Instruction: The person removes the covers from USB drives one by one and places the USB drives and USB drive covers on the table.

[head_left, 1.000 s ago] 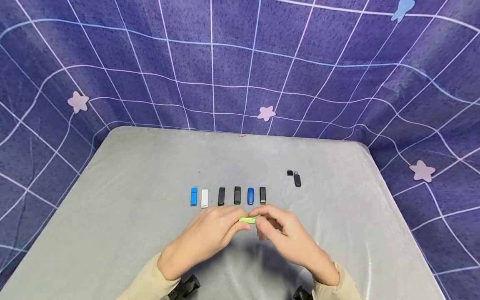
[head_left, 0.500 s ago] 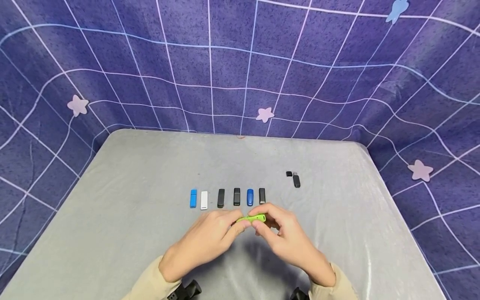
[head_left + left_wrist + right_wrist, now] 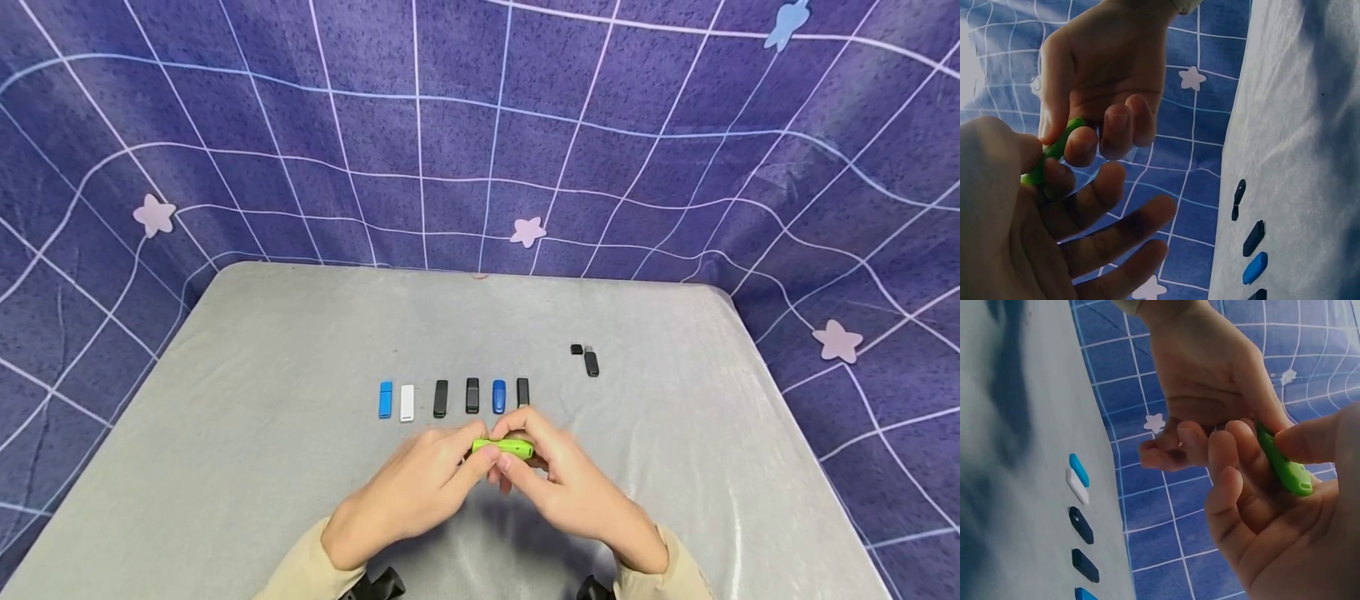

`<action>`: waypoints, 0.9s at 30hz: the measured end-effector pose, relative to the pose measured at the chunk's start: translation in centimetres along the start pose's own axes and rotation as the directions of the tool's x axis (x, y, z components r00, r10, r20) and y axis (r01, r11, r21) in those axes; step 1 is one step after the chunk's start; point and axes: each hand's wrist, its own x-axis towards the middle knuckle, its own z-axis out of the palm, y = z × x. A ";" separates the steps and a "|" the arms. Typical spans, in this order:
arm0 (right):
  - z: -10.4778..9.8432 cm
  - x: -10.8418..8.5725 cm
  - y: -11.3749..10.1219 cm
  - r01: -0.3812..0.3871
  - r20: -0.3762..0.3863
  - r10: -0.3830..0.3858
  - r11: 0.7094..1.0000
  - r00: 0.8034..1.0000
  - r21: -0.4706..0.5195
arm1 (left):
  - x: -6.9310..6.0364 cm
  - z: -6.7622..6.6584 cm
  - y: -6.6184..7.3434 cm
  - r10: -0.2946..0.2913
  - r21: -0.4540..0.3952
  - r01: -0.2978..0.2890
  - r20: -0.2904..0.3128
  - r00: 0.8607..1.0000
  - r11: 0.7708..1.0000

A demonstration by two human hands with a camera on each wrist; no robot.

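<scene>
A bright green USB stick [image 3: 513, 448] is held between both hands above the near part of the table. My left hand [image 3: 420, 471] pinches its left end between thumb and forefinger. On the other side, my right hand [image 3: 562, 483] grips the body with thumb and fingers. In the right wrist view the green stick [image 3: 1288, 469] shows a rounded end with a small slot, lying along the right fingers. From the left wrist view, part of the stick [image 3: 1063, 140] is hidden by fingertips. Whether its cap is on cannot be told.
Beyond the hands lies a row of sticks: light blue [image 3: 386, 400], white [image 3: 407, 403], black [image 3: 441, 398], another black [image 3: 472, 395], dark blue [image 3: 498, 397] and black [image 3: 522, 392]. Farther right, an uncapped black USB stick [image 3: 592, 362] lies beside its cap [image 3: 577, 350] on the grey cloth [image 3: 300, 333].
The green stick has turned, so more of its length shows between the hands. My right fingers have shifted along it toward the left hand. The sticks on the table stay put.
</scene>
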 end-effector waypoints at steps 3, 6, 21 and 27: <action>0.0 0.0 0.0 -0.014 0.008 0.014 1.000 1.000 -0.003 | 0.0 -0.1 -0.1 0.036 -0.005 -0.036 -0.022 0.999 0.999; -0.1 -0.1 0.0 0.007 0.006 -0.007 0.999 1.000 -0.052 | -0.1 -0.2 -0.1 0.049 -0.005 -0.049 -0.019 0.999 0.999; -1.1 0.1 0.1 0.085 0.031 -0.080 0.971 0.996 -0.224 | -0.4 -0.5 -0.4 0.075 0.011 -0.075 0.032 0.997 0.997; -1.7 -0.1 -0.3 0.127 0.058 -0.118 0.977 0.991 -0.170 | -0.6 -0.6 -0.5 0.151 -0.043 -0.149 0.029 0.988 0.988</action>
